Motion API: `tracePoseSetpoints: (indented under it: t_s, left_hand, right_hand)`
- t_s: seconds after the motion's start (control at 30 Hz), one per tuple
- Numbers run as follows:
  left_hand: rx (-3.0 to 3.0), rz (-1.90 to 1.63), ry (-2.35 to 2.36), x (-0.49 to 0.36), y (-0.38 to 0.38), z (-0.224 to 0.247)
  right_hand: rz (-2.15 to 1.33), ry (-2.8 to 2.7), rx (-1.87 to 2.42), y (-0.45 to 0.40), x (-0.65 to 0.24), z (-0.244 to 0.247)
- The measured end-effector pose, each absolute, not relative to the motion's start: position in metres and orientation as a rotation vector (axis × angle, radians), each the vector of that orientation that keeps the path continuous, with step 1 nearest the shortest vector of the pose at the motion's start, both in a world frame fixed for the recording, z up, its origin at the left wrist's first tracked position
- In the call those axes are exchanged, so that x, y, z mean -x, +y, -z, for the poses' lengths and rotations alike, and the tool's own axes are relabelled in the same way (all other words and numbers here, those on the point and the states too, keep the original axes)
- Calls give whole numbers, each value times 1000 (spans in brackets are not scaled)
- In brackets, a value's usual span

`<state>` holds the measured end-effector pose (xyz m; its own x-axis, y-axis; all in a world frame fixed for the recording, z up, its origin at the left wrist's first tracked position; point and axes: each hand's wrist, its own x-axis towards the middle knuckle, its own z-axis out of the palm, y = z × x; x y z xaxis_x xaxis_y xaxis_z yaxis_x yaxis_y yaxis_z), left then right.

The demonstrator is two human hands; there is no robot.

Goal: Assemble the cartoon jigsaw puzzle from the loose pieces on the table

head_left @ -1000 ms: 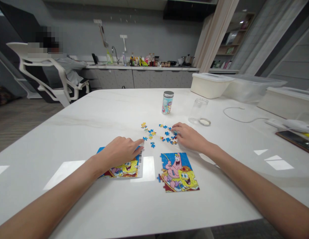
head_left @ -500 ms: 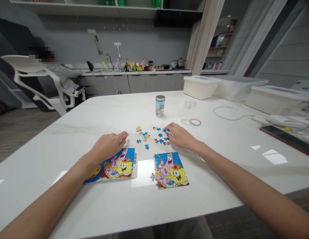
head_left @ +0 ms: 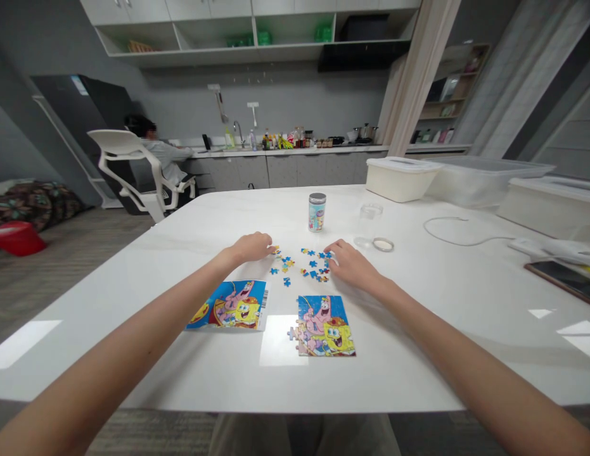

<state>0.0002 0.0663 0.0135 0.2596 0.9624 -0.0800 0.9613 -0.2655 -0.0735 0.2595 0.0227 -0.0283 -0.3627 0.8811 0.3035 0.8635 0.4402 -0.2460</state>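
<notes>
The puzzle (head_left: 327, 326) looks part done, its left edge bumpy. Loose bits (head_left: 314, 273) lie past it, left to fit. Left hand (head_left: 253, 247) and right hand (head_left: 352, 265) reach them; can't tell if fingers grip.

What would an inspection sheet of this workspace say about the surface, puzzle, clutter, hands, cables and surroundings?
Surface: glossy white table, showing reflections.
Puzzle: partly assembled blue, pink and yellow jigsaw; colourful rectangular printed sheet beside it; small blue and yellow loose pieces beyond.
Clutter: silver-lidded printed cylindrical container; clear cylindrical jar; cream rectangular plastic boxes; dark rectangular device.
Hands: left hand and right hand at opposite sides of the pieces; grip unclear.
Cables: thin pale cable curving at right.
Surroundings: grey kitchen counter; person in white-framed chair.
</notes>
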Motion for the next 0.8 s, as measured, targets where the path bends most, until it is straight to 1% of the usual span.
tracePoseSetpoints:
  t_s: [0.17,0.4,0.47,0.57,0.67,0.73,0.8]
  left_hand:
    - [2487,-77,-2058,-13,87,-6]
    - [2606,1,-2214,-3,93,-2]
    - [2631,73,-2233,-2,89,-5]
    - [2673,274,-2186,-8,73,-13]
    - [2765,475,-2107,-21,43,-23]
    - [2911,811,-1992,-30,20,-26]
    - [2953,1016,-1870,-38,0,-27]
  right_hand:
    - [-56,-2270,1501,23,-260,24]
    - [-41,-2254,1484,21,-259,21]
    - [-52,-2243,1480,21,-258,21]
    - [-123,-2206,1393,19,-255,17]
    - [-404,-2147,1183,14,-247,10]
    - [-765,-2098,1013,9,-239,7]
    - [-1051,-2019,827,3,-232,6]
